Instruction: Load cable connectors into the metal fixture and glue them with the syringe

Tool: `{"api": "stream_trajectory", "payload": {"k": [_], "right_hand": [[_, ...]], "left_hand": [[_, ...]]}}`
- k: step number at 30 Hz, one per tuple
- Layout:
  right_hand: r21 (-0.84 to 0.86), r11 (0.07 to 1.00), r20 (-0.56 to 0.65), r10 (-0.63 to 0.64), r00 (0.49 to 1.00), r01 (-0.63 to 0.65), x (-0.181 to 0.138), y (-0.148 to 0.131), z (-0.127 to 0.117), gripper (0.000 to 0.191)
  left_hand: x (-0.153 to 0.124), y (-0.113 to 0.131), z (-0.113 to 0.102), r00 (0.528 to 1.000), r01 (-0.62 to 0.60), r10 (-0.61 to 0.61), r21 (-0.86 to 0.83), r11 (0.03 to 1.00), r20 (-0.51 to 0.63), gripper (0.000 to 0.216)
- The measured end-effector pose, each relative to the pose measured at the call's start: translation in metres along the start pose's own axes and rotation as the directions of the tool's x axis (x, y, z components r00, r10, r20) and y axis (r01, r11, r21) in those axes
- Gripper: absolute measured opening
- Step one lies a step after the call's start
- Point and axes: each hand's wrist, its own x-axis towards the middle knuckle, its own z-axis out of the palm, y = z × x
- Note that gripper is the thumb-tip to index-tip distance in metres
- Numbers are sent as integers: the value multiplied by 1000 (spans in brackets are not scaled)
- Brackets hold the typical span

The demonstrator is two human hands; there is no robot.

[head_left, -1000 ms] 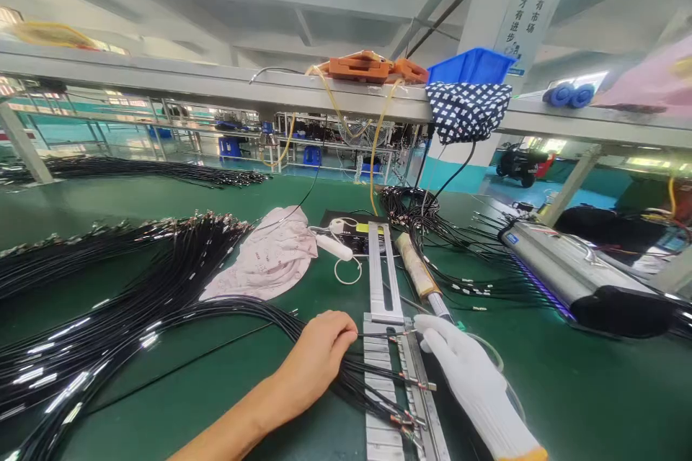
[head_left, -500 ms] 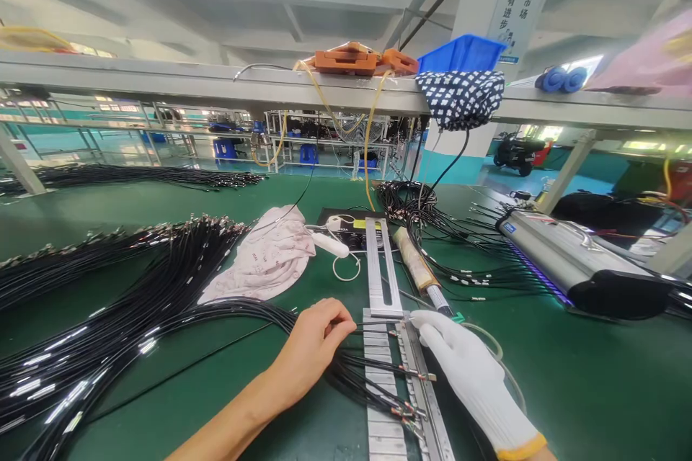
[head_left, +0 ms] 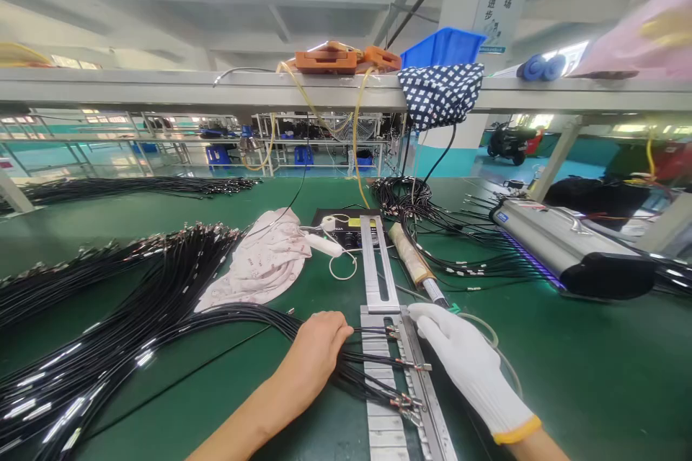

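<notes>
My bare left hand [head_left: 321, 346] has its thumb and fingers closed on a thin black cable [head_left: 373, 330] left of a slotted metal fixture [head_left: 379, 403]. The cable ends, with small metal terminals, lie across the fixture's slots. More cables in small groups [head_left: 373, 361] lie in the lower slots, their terminals against the long metal rail [head_left: 419, 367]. My right hand [head_left: 468, 353], in a white knit glove, is at the rail's upper end with fingertips pressed together; what they hold, if anything, is hidden. A slotted metal plate [head_left: 370, 266] lies beyond the fixture.
Large black cable bundles [head_left: 178, 281] fill the left side. A pale cloth [head_left: 270, 256] lies behind my left hand, with a black box [head_left: 346, 234] further back. A wrapped handle tool [head_left: 414, 259] and a silver lamp unit with violet light [head_left: 573, 248] are right.
My left hand has turned slightly, knuckles more upward. The cable that reached toward my right fingertips now ends on the fixture beside the others. The view has shifted slightly.
</notes>
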Motion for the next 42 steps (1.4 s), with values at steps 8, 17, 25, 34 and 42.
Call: {"api": "stream_trajectory", "payload": {"k": [8, 17, 25, 34, 42], "right_hand": [[25, 1000, -25, 12, 1000, -11, -3, -3, 0, 45], [25, 1000, -40, -10, 999, 11, -5, -5, -2, 41], [26, 999, -86, -41, 995, 44, -3, -3, 1, 38], [-131, 933, -138, -351, 926, 334, -14, -8, 13, 40], [-438, 648, -121, -730, 673, 623, -20, -2, 42, 32]], "left_hand": [[3, -4, 7, 998, 37, -43, 133, 990, 38, 30], [5, -3, 5, 999, 14, -20, 207, 978, 26, 30], [11, -6, 7, 996, -57, 34, 281, 958, 83, 28], [7, -5, 4, 992, -117, 100, 231, 966, 81, 25], [7, -5, 4, 981, -191, 176, 224, 956, 82, 25]]}}
